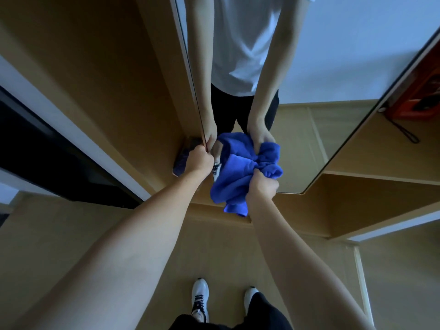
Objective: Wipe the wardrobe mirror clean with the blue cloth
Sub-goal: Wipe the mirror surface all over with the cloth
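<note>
Right fingers [263, 181] bunch blue cloth [238, 172] against mirror [333, 79]; left hand [198, 160] grips mirror edge. We judge wiping underway; next, sweep upward beyond fingertips.

The mirror [321, 79] is smooth, glossy glass with a thin pale edge strip that looks like metal or plastic — I cannot tell which. Against the mirror, the blue cloth [235, 177] is soft, matt, fleecy fabric, bunched into folds. Left of the mirror, the wardrobe panel [107, 75] is smooth, matt, light wood-look board — the shelves [381, 177] right of the mirror look the same. Below the mirror, the floor [214, 253] is pale wood-look with a dull sheen.
</note>
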Tool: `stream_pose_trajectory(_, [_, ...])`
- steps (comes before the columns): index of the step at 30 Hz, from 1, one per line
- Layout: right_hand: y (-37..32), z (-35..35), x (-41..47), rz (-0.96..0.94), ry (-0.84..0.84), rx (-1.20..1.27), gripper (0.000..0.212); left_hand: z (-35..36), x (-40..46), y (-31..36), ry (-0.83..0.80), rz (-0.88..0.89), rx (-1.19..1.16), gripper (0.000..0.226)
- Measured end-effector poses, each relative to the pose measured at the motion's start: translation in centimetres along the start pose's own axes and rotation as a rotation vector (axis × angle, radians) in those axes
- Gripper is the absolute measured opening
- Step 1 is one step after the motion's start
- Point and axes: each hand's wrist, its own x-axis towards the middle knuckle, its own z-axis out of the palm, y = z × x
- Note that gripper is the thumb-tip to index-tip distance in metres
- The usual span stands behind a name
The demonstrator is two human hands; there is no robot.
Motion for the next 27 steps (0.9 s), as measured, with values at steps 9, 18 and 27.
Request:
stream_pose_trajectory(9, [0.9,1.1,0.1,-0.015,-0.145,-0.149,0.021,-0.2,0.0,0.4,0.033,-0.066,-0.014,0.029])
stream_pose_trajectory(18, [-2.9,-6.0,3.9,-0.045,-0.023,-0.076,0.015,0.9,0.7,1.1,0.078,-0.119,-0.040,0.033])
stream_pose_trajectory(27, [-3.3,-6.8,3.8,-0.031,-0.043,-0.090,0.016,1.6,0.9,1.6,0.059,-0.201,-0.077,0.038])
